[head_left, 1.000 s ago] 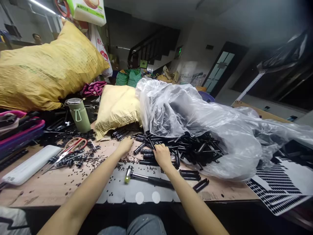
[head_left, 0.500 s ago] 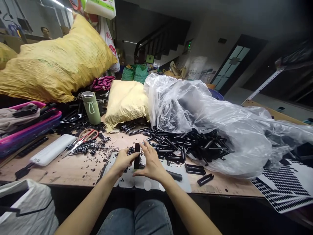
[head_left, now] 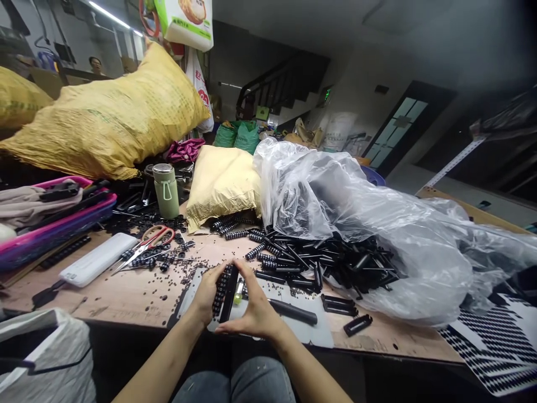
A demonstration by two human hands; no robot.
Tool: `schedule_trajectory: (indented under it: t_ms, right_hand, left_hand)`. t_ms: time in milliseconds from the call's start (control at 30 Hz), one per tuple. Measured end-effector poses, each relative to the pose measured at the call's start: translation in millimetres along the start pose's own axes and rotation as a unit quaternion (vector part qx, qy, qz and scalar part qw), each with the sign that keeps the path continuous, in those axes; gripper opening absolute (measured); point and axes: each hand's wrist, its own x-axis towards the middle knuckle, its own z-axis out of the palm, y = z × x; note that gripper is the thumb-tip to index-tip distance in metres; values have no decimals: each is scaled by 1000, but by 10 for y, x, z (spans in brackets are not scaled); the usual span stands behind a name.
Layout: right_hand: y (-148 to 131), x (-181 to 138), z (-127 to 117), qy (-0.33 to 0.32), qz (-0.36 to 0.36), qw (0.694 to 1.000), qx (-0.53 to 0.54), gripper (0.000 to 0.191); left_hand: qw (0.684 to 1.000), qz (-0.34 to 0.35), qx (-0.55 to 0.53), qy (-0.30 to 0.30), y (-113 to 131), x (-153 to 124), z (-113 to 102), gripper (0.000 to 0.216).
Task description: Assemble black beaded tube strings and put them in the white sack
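Left hand (head_left: 205, 300) is clasping a white-marked black rod (head_left: 218, 294), right hand (head_left: 258, 314) pinching a smooth black casing (head_left: 229, 295), seemingly unjoined; black plastic parts (head_left: 352, 263) are lying heaped!

The left forearm (head_left: 165, 355) and right forearm (head_left: 308, 364) are slanting inward from the near edge. The left hand (head_left: 206, 295) is curving into a grip, facing right; the right hand (head_left: 257, 311) is forming a wide C, its thumb pointing left at the near end, its index fingertip sitting close to the left hand's fingertips at the far end.
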Motion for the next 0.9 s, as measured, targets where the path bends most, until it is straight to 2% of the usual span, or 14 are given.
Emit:
schedule_trajectory:
  t_ms: [233,500,567,600,633,667,733,833,900]
  right_hand:
    - [55,33,104,-38,17,999,-7,110]
    - [-11,17,210,-6,82,996,37,99]
    - [35,6,319,10,85,996,33,99]
    - [67,-2,387,21,88,996,24,99]
    - [102,-13,457,34,92,995,9,98]
    - [138,-29,523,47,96,994,-10,94]
    - [213,-85,602,57,97,992,-56,85]
    - [340,-273,489,47,114,982,-146,79]
    - [435,-453,259,55,169,954,-242,65]
  left_hand:
    - [1000,-11,0,3,18,-110,45,28]
    - [998,-44,51,6,12,-63,-48,23]
    - [995,-19,94,7,-44,-59,-113,29]
    - [989,19,143,12,-93,-65,-153,32]
    - [974,74,211,21,-156,-73,-199,34]
    - [946,138,292,33,-232,-82,-249,36]
    - [854,251,452,50,-397,-93,-361,40]
    - [725,322,608,22,-583,-75,-541,40]
    - [655,344,672,-15,-621,-50,-645,40]
